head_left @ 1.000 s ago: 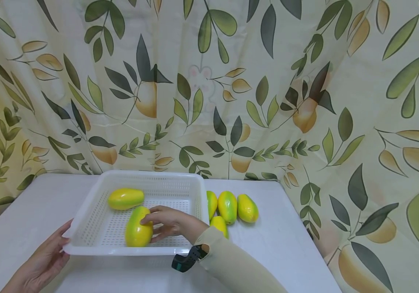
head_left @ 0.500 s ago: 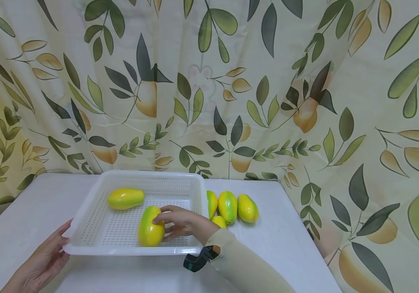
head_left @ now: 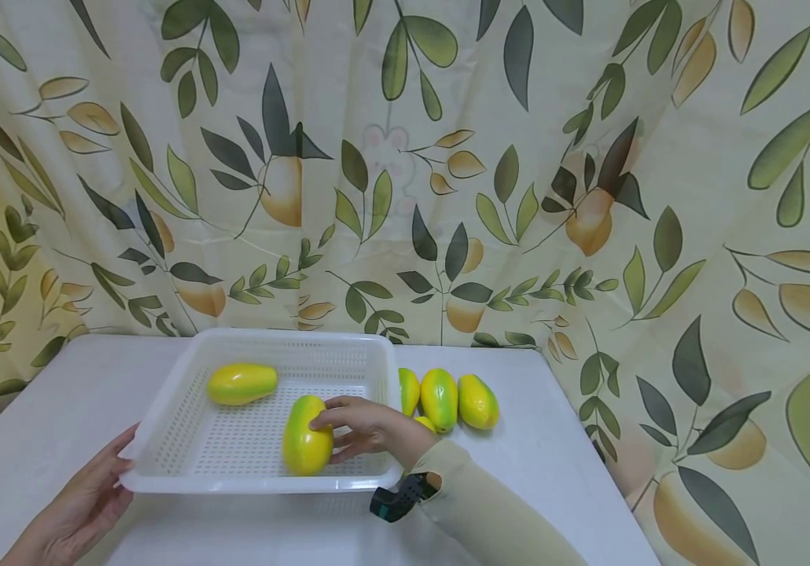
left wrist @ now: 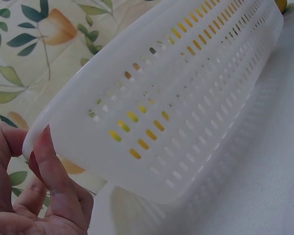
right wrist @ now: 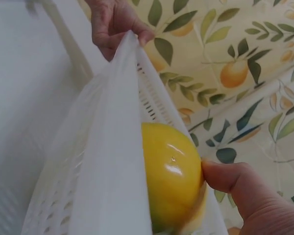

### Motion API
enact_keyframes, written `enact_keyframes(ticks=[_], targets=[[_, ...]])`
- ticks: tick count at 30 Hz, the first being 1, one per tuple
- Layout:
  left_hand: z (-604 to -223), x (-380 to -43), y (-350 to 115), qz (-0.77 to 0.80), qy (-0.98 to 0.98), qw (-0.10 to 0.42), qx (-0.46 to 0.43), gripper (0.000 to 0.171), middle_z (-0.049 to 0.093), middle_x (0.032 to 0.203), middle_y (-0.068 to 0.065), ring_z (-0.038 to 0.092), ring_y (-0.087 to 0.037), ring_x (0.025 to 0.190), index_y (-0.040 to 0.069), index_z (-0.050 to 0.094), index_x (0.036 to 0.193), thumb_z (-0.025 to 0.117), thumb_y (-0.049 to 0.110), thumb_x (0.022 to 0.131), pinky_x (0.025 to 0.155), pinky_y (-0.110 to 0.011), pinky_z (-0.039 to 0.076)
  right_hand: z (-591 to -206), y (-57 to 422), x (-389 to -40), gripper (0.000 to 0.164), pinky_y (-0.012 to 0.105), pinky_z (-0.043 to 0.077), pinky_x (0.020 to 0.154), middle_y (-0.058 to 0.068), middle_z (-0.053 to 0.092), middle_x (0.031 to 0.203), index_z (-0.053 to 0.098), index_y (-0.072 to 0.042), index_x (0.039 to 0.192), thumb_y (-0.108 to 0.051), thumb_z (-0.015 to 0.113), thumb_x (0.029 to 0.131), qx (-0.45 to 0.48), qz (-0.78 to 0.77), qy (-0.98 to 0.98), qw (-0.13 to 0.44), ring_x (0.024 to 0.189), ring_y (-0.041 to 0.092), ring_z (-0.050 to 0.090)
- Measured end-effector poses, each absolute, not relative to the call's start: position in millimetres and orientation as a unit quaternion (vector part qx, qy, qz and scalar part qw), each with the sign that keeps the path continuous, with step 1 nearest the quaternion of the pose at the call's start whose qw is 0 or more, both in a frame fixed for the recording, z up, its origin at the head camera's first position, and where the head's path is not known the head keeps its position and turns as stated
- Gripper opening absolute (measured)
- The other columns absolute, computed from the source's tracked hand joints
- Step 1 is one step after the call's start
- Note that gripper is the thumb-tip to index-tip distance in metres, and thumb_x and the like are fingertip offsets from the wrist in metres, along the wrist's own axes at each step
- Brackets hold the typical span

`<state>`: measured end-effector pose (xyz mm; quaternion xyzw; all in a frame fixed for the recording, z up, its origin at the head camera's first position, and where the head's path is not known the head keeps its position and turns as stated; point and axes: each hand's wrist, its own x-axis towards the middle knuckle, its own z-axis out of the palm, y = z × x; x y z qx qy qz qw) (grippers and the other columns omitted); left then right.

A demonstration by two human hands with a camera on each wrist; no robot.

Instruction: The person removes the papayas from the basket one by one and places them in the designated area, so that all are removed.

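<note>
A white plastic basket with slotted walls stands on the table. My left hand pinches its near left rim corner, thumb on one side and a finger on the other, as the left wrist view shows. Inside the basket, at the front right, my right hand grips a yellow-green mango from its right side. In the right wrist view the mango shows its yellow end behind the basket wall, with the thumb against it. Another mango lies sideways at the back left of the basket.
Several more mangoes lie on the white tabletop just right of the basket, partly hidden by its wall and my right forearm. A leaf-and-fruit patterned curtain hangs behind the table. A black band sits around my right wrist.
My right hand has slid to the right inside the basket with the mango in its grip. The left hand, the basket and the other mango have stayed in place.
</note>
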<state>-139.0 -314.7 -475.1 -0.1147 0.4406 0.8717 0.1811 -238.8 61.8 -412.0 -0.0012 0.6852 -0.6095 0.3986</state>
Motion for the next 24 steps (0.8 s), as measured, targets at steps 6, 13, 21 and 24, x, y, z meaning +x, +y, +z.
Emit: enact_keyframes(ticks=[6, 13, 21, 24], targets=[[-475, -139, -315, 0.87, 0.445, 0.18, -0.108, 0.049, 0.066, 0.104, 0.011, 0.065, -0.011, 0.094, 0.044, 0.073, 0.104, 0.042, 0.006, 0.101, 0.082, -0.018, 0.057, -407, 69, -238, 0.065, 0.054, 0.054, 0.092, 0.014, 0.054, 0.128, 0.04, -0.001, 0.144, -0.018, 0.068, 0.088, -0.01, -0.605, 0.691, 0.395, 0.111, 0.037, 0.059], [-475, -139, -314, 0.867, 0.451, 0.176, -0.119, 0.048, 0.065, 0.103, 0.01, 0.064, -0.01, 0.093, 0.044, 0.073, 0.103, 0.043, 0.007, 0.101, 0.081, -0.018, 0.057, -397, 76, -237, 0.066, 0.054, 0.056, 0.09, 0.015, 0.053, 0.128, 0.04, -0.004, 0.141, -0.019, 0.071, 0.086, 0.004, -0.597, 0.706, 0.381, 0.111, 0.038, 0.06], [-476, -139, -315, 0.868, 0.451, 0.176, -0.114, 0.048, 0.065, 0.103, 0.01, 0.064, -0.011, 0.093, 0.045, 0.072, 0.103, 0.043, 0.007, 0.102, 0.081, -0.019, 0.057, -386, 84, -232, 0.069, 0.05, 0.058, 0.087, 0.014, 0.053, 0.128, 0.038, -0.009, 0.142, -0.02, 0.074, 0.084, 0.007, -0.587, 0.718, 0.373, 0.111, 0.037, 0.062], [-476, -139, -315, 0.869, 0.449, 0.177, -0.11, 0.048, 0.064, 0.103, 0.01, 0.064, -0.011, 0.093, 0.044, 0.072, 0.104, 0.042, 0.007, 0.102, 0.082, -0.019, 0.057, -383, 88, -230, 0.069, 0.05, 0.058, 0.086, 0.014, 0.054, 0.127, 0.038, -0.01, 0.143, -0.02, 0.074, 0.085, 0.002, -0.587, 0.72, 0.371, 0.11, 0.036, 0.062]])
